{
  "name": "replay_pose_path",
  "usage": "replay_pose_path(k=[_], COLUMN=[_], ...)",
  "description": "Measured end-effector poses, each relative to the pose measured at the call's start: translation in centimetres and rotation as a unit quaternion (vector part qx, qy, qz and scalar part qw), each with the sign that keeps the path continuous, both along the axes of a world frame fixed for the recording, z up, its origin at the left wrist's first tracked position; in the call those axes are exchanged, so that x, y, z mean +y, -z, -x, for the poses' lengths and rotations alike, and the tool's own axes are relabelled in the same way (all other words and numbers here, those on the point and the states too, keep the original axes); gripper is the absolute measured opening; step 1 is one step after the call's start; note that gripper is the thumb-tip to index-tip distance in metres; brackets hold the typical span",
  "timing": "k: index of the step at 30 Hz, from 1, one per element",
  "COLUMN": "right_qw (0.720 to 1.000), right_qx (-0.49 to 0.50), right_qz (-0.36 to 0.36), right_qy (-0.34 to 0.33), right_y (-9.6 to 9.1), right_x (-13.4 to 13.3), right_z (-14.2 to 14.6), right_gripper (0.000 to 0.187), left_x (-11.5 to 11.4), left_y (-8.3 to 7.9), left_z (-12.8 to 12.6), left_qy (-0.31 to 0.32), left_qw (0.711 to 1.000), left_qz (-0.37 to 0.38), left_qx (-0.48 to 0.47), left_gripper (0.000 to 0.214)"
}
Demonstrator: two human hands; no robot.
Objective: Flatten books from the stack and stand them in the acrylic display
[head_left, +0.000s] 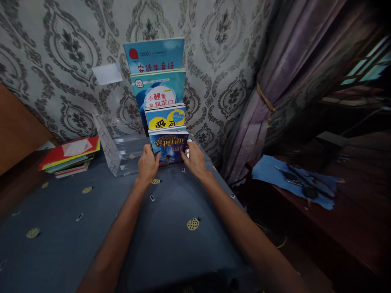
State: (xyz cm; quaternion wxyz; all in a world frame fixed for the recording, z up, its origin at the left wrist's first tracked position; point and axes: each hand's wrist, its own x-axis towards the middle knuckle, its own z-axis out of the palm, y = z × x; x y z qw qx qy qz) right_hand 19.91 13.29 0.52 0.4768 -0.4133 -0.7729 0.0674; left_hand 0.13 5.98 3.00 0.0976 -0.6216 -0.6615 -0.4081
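Note:
A clear tiered stand (113, 156) on the blue tablecloth holds several upright books, one row above the other. In the lowest row stands a dark blue book (170, 145) with gold lettering. My left hand (148, 165) grips its left edge and my right hand (194, 160) grips its right edge, fingers closed on the cover. Behind it rise a yellow-and-blue book (165, 116), a blue book with a white circle (159, 90) and a blue book with red lettering (154, 54) at the top.
A stack of flat books (71, 156) with a red cover on top lies to the left of the stand. A purple curtain (276, 81) hangs at the right. Beyond the table edge, a blue cloth (269, 169) with tools lies on a dark wooden surface.

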Motion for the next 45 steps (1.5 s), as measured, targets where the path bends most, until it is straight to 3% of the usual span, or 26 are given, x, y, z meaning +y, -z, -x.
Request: replay_pose_path(k=[8, 22, 45], right_qw=[0.999, 0.995, 0.995], right_qx=[0.037, 0.048, 0.059], right_qz=[-0.003, 0.017, 0.005], right_qy=[0.017, 0.081, 0.080], right_y=[0.6, 2.3, 3.1], right_x=[0.2, -1.1, -1.0], right_z=[0.1, 2.8, 3.0], right_gripper=[0.043, 0.043, 0.040], left_x=[0.1, 0.7, 0.7], left_y=[0.4, 0.7, 1.0], left_z=[-0.1, -0.2, 0.2], left_qy=[-0.007, -0.001, 0.013], left_qw=[1.000, 1.000, 1.000], left_qz=[0.008, 0.023, -0.002], left_qx=[0.008, -0.001, -0.024], left_gripper=[0.051, 0.049, 0.052])
